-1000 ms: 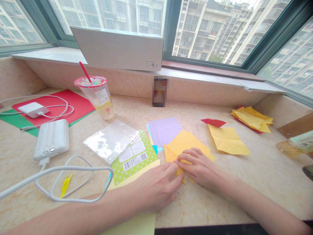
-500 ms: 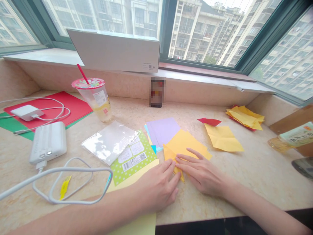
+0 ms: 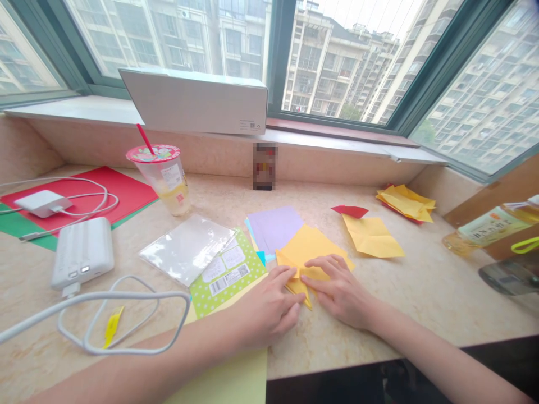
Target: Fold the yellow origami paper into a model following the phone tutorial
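Note:
A piece of orange-yellow paper (image 3: 301,287), folded to a narrow point at its front end, lies between my two hands near the counter's front edge. My left hand (image 3: 273,303) has its curled fingers pressed on the left side of the folds. From the right, my right hand (image 3: 341,289) grips the folds with its fingertips, its other fingers bent and slightly apart. Behind the folded piece lies a flat orange-yellow sheet (image 3: 314,247), partly covered by my right fingers. A lilac sheet (image 3: 273,227) is beside it. The underside of the folds is hidden.
At left are a power bank (image 3: 84,252) with looping white cable, a lidded cup (image 3: 166,179), a clear sleeve (image 3: 185,247) and a green dotted packet (image 3: 229,275). At right are a creased yellow sheet (image 3: 373,235), a folded-paper pile (image 3: 406,202) and a bottle (image 3: 492,221).
My right fingers have bent more and drawn in at the folds. My left hand stays on the paper with a slight shift. The whole view has turned a little to the right.

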Demonstrator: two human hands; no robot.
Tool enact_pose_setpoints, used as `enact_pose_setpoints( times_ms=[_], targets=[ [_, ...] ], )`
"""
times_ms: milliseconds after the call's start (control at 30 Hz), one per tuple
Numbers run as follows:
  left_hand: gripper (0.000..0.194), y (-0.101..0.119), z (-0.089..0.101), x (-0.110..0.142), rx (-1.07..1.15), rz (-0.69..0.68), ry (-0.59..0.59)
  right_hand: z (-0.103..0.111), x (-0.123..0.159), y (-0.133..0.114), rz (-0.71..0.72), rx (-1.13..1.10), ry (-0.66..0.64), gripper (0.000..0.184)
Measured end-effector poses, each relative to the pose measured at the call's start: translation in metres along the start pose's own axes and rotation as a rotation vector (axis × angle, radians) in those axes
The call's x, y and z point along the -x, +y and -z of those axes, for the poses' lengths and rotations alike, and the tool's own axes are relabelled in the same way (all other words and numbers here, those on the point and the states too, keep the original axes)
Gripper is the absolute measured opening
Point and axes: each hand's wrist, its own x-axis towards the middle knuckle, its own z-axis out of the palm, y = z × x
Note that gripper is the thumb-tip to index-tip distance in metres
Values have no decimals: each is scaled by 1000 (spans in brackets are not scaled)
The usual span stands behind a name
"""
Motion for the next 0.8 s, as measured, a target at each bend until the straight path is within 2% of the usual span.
enact_pose_setpoints(
  times_ms=[300, 433, 633, 800],
  targets=[
    [24, -1, 1, -2, 57, -29, 0, -3, -5, -1, 8, -18, 30, 37],
    [26, -2, -2, -2, -4, -54, 18, -2, -10, -1, 17, -33, 36, 29],
    [29, -6, -7, 1, -164, -147, -1, -7, -7, 6, 96, 4, 59, 36],
    [31, -2, 2, -1, -201, -157, -90, -9, -5, 10, 211, -18, 41, 41]
  ],
)
